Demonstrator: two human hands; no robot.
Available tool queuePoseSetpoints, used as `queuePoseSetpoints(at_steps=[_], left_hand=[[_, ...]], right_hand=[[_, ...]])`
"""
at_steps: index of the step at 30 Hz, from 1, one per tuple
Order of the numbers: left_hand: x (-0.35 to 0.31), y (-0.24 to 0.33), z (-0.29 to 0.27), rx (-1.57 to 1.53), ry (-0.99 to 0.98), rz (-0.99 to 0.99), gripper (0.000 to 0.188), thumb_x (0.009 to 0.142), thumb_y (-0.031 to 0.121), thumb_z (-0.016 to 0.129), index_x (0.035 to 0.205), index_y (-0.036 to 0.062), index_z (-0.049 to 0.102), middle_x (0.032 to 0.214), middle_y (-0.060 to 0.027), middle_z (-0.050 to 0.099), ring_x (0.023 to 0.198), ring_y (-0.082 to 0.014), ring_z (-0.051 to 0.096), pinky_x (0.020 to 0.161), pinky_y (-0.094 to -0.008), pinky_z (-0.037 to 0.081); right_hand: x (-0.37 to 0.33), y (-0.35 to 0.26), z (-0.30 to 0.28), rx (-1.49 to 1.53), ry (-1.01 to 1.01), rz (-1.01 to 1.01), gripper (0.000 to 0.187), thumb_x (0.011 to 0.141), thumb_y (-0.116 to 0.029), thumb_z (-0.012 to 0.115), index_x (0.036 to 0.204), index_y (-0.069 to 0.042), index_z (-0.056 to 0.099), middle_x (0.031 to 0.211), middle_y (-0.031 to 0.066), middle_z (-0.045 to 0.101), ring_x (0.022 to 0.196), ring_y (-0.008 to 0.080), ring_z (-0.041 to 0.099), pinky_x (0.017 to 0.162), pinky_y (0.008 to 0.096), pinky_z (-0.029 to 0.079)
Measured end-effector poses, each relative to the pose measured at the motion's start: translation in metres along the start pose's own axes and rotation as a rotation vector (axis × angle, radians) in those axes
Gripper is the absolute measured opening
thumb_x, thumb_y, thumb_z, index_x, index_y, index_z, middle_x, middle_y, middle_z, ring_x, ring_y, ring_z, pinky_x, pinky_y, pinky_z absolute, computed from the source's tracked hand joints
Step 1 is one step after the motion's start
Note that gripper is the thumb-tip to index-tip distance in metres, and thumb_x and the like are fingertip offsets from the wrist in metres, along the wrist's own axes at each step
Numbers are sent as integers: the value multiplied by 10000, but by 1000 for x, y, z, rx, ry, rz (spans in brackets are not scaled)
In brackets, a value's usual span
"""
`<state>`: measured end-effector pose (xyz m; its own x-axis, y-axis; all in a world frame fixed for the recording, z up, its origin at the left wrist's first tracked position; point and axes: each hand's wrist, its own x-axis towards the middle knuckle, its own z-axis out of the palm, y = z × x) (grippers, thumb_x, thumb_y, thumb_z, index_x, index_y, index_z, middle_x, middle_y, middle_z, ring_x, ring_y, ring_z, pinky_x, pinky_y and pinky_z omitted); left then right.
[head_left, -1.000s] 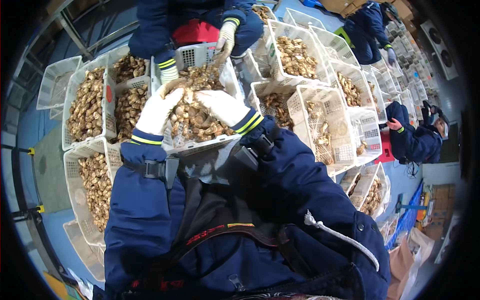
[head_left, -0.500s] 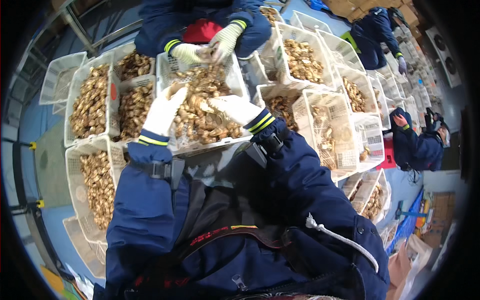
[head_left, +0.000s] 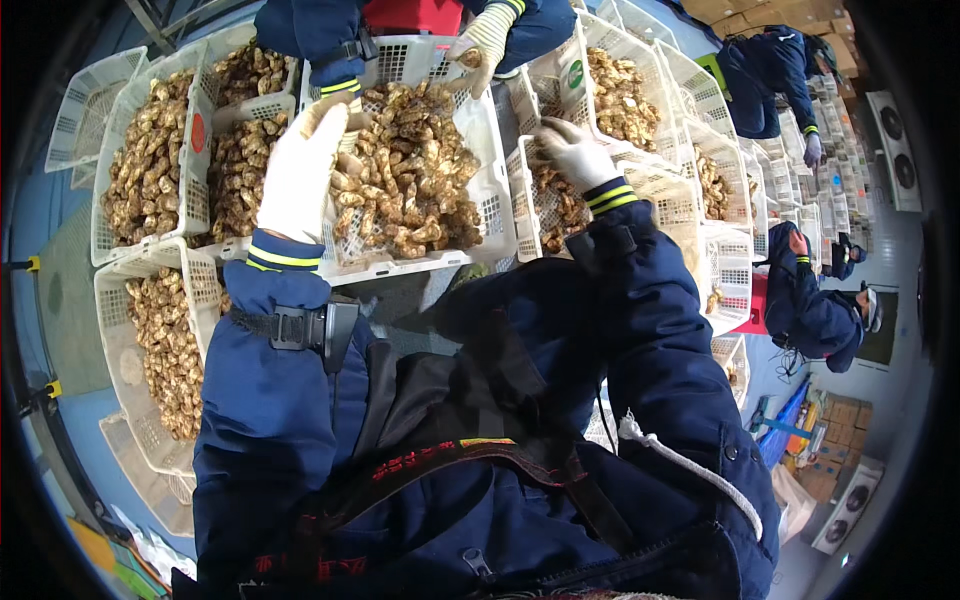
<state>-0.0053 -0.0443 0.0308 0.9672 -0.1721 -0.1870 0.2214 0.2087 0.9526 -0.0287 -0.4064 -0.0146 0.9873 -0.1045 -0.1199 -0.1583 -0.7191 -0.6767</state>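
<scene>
My left hand (head_left: 303,170), in a white glove, is over the left rim of the middle white crate (head_left: 345,272). Its fingers stretch away from me, and nothing shows held in it. A co-worker's gloved hand (head_left: 352,125) is right beside its fingertips. Knobbly brown root-like pieces (head_left: 405,165) fill much of this crate. My right hand (head_left: 580,155), also gloved, reaches over a smaller crate (head_left: 525,205) to the right, its fingers apart above similar brown pieces (head_left: 560,205). The co-worker's other hand (head_left: 485,50) holds a brown piece at the far rim.
More white crates of brown pieces stand left (head_left: 150,160) and right (head_left: 620,95). An empty-looking crate (head_left: 90,105) is at far left. Other people (head_left: 765,80) work at the right, near stacked crates and cardboard boxes (head_left: 835,440).
My right hand has left the middle crate and moved right over the smaller crate. My left hand has shifted to the left rim. The co-worker's hands have moved apart.
</scene>
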Motion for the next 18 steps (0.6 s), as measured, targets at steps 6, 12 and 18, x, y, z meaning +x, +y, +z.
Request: queuePoseSetpoints(at_steps=[6,12,18], left_hand=[[9,3,-2,-25,-25,15,379,995,255,504,1302,34,527,1079,-90,641,599,-27,525,492,-141,401],[17,0,-15,-32,-35,10,368,990,260,503,1274,28,541,1093,-101,649,610,-32,555,460,-142,407],[17,0,-23,-40,-24,11,362,993,269,494,1283,57,544,1097,-79,657,617,-27,565,442,-137,400]], right_hand=[[23,-45,108,-780,-633,-285,453,829,-259,615,1249,-93,576,1130,167,625,1059,313,601,923,387,477],[37,-19,159,-1027,-497,-527,473,761,-286,682,1205,-156,580,1271,104,515,1164,277,495,945,391,442],[51,-11,167,-801,-280,-264,294,941,-290,485,1161,-110,558,896,176,663,843,309,654,738,409,519]])
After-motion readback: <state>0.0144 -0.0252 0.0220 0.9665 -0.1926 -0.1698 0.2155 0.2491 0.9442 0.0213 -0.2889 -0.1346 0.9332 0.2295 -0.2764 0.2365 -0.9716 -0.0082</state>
